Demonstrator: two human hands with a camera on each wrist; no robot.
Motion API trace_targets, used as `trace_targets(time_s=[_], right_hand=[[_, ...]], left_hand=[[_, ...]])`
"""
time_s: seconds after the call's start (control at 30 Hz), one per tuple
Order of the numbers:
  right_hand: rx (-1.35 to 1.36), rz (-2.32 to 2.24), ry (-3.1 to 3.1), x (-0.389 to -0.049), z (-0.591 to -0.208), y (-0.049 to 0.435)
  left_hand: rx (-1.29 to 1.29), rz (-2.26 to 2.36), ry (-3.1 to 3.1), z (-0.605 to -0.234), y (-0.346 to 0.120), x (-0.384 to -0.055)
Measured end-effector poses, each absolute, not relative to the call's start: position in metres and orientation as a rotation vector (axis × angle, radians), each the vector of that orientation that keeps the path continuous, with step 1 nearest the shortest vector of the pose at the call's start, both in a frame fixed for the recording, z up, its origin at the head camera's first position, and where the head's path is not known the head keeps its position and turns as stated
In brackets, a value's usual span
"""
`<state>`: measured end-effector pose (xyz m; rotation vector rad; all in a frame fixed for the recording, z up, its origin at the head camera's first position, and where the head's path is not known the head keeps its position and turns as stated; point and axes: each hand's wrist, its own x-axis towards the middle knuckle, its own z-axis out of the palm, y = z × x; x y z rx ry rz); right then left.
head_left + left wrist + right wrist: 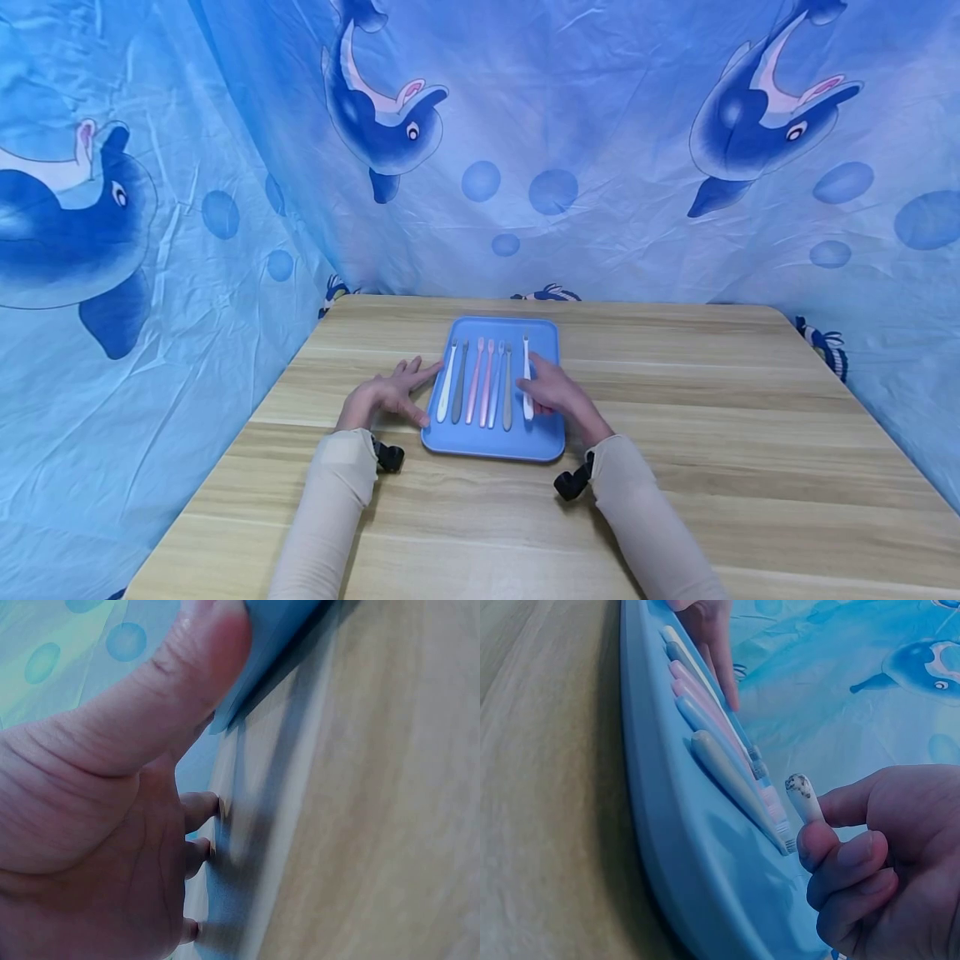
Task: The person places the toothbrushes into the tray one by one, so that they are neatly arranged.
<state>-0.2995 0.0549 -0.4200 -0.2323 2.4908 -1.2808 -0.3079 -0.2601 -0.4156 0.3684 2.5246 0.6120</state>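
A blue tray [487, 447] lies on the table with a row of toothbrushes, bristle heads toward the far side. From the left come a white one [446, 392], a grey one [459, 392], two pink ones, a blue one [495, 392] and another grey one [507, 393]. My right hand [553, 390] pinches a white toothbrush [528, 407] at the tray's right side; in the right wrist view its handle end [801, 796] with dark specks sticks out above the fingers. My left hand [390, 393] has its fingers spread at the tray's left edge, thumb against the rim in the left wrist view.
The wooden table [750, 467] extends around the tray on all sides. Behind it and at the left hangs a blue curtain [600, 250] printed with dolphins and bubbles. Dark wrist cameras sit at both sleeves.
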Motion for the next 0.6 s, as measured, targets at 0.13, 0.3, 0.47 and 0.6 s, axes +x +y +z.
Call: trace_targets(time_s=[0.13,0.3,0.47,0.6], right_hand=[[-0.226,-1.263,2.491,-0.3001,-0.4212,0.053],[-0.243,-1.246,2.496,-0.3013,-0.4233,0.0509],[-0.203,-1.205,2.495,-0.3023,-0.4256,0.0496],[-0.171,-1.177,2.49,-0.3032,-0.4271,0.0487]], left_hand=[[0.363,0.613,2.526,-0.4149,-0.2602,-0.3077],[0.367,0.606,2.53,-0.4148,-0.2605,-0.3079],[0.371,0.592,2.532,-0.4148,-0.2599,-0.3077],[0.37,0.59,2.534,-0.4139,-0.2599,-0.3066]])
